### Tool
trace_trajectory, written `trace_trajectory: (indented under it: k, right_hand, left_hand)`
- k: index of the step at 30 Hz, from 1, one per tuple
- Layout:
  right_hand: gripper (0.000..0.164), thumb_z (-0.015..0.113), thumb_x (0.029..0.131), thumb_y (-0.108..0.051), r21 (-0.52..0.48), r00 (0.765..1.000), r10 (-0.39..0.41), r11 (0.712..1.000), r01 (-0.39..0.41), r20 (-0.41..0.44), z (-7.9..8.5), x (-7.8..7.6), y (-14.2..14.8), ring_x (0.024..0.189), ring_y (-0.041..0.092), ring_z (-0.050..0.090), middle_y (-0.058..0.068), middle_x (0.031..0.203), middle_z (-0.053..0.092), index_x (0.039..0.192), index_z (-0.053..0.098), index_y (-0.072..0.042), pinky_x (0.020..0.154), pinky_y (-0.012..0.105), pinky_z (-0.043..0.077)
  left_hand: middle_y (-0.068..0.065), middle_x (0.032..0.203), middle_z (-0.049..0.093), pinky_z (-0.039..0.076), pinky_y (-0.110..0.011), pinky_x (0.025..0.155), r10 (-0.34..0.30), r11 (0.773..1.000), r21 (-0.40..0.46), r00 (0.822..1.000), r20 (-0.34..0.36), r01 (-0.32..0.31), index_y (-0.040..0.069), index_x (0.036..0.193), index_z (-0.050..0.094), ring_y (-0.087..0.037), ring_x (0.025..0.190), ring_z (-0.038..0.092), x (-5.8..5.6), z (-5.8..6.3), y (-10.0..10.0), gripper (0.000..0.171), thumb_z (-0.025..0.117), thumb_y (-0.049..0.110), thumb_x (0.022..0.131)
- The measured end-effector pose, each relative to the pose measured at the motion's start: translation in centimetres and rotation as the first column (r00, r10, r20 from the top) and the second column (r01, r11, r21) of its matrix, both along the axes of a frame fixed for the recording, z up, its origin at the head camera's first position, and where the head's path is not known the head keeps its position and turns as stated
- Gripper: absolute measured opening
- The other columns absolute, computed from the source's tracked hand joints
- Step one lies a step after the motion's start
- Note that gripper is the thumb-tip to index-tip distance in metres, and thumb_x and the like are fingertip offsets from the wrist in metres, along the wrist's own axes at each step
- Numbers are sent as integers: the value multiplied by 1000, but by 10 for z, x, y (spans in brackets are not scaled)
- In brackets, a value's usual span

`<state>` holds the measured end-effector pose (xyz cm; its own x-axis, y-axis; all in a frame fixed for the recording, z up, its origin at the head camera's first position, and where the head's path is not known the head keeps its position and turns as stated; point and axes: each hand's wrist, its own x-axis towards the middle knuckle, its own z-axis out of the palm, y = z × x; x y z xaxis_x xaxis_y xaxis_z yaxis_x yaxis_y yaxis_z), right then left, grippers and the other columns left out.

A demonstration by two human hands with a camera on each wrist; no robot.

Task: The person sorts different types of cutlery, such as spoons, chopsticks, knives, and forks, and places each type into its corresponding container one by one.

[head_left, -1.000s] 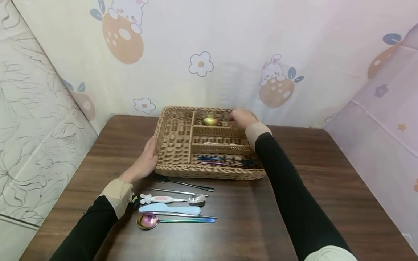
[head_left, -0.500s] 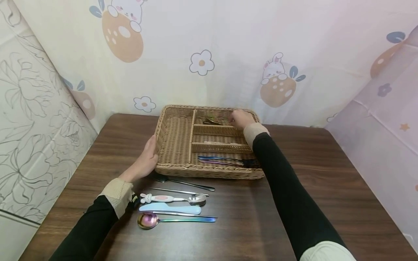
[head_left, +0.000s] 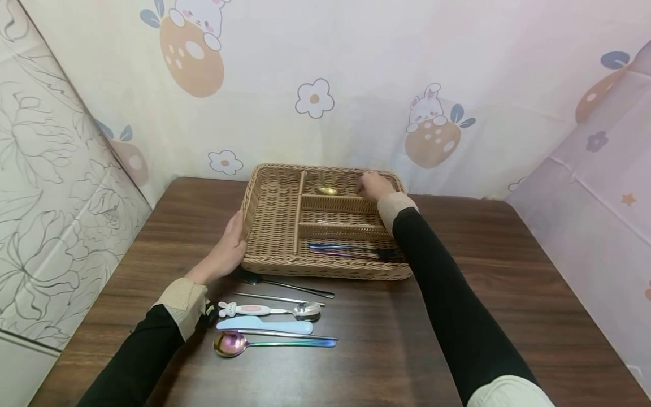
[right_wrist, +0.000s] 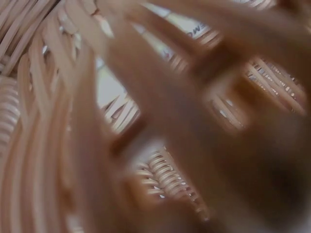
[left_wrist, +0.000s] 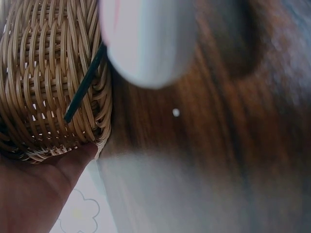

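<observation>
In the head view, my right hand (head_left: 375, 186) reaches into the back right compartment of a wicker cutlery basket (head_left: 325, 270). It pinches a gold spoon (head_left: 328, 191), whose bowl points left; the handle is hidden by the fingers. Along the basket's left wall rests my left hand (head_left: 224, 251), fingers fairly straight. The left wrist view shows that hand (left_wrist: 43, 187) with a digit against the woven wall (left_wrist: 43, 87). Blurred wicker strands (right_wrist: 160, 107) fill the right wrist view. Forks with blue and dark metal (head_left: 351, 251) lie in the front compartment.
On the wooden table (head_left: 366, 339), before the basket, lie a dark spoon (head_left: 295, 288), a rabbit-handled spoon (head_left: 254, 310), a light blue knife (head_left: 269, 326), a rainbow spoon (head_left: 231, 343) and thin metal sticks (head_left: 280, 298). A patterned cloth (head_left: 356, 56) hangs behind.
The gold spoon's bowl has turned in place, from facing up to edge-on and partly back. My right hand has shifted only slightly; the left hand and basket stay put.
</observation>
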<state>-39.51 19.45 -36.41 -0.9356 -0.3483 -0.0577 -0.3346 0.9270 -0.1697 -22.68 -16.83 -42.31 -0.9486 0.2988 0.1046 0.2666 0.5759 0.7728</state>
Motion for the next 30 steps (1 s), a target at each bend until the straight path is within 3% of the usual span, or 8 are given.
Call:
trace_trajectory:
  k: [3,8,14,19,30]
  right_hand:
    - [22,59,97,-2,-2,999,-2,1000,2,37,0,-1,0,109,34,63,19,119,68,112,75,0,91,47,52]
    - [25,54,96,3,-25,998,6,1000,-5,58,-2,-5,1,110,36,62,20,117,68,109,76,1,91,47,52]
    - [31,46,98,3,-78,992,-29,996,39,124,-7,-8,4,113,36,60,21,122,65,115,72,2,91,48,51]
    - [33,44,98,4,-65,989,-39,997,48,143,-8,-5,5,114,36,59,21,124,64,116,72,1,89,48,51]
    - [36,44,97,1,-19,998,1,1000,0,70,16,8,2,116,35,59,19,127,63,123,68,0,93,49,50]
  left_hand:
    - [-32,159,-8,4,-56,118,-1,1000,-1,1000,0,1,-11,153,-9,-43,148,-5,0,0,0,72,34,-3,95]
    - [-33,159,-7,4,-57,118,-2,1000,6,1000,-13,2,-13,152,-7,-44,148,-5,1,1,0,73,35,-4,94]
    - [-34,158,-8,3,-56,118,-2,1000,13,1000,-7,2,-14,152,-7,-44,147,-5,2,2,1,72,35,-4,94]
    - [-34,158,-8,2,-56,118,-5,1000,14,1000,-7,5,-14,151,-7,-45,147,-5,3,1,1,72,34,-5,94]
    - [-34,158,-10,1,-56,118,-8,1000,12,1000,-7,8,-13,151,-9,-46,147,-6,2,4,0,74,36,-6,93]
